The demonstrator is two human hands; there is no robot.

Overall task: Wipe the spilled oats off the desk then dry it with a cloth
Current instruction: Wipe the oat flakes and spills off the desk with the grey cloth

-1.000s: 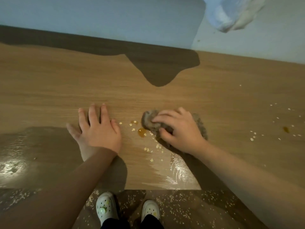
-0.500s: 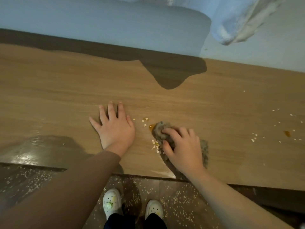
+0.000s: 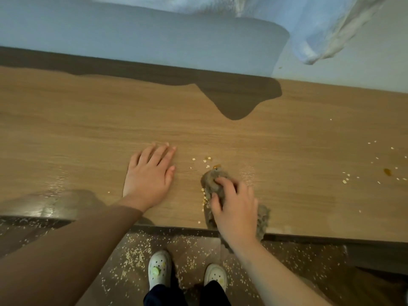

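Oats lie thick on the floor nearer me than the rag, scattered round my white clogs. The rag itself sits on the desk close to the front edge, with its near end reaching the lip. My right hand lies on top of it, fingers curled down and bunching the cloth, my wrist crossing the desk edge. A few oat flakes cling along the rag's left side. A small cluster with an amber smear lies just beyond it. Left of the rag, my left hand rests flat on the wood, fingers straight and close together, holding nothing, the forearm angling back over the edge. Well to the right of the rag, more flakes and a brown drop dot the top. Beyond the rag a wide stretch of wood runs to the wall, with a dark shadow along its far side. Pale fabric hangs beyond and to the right.
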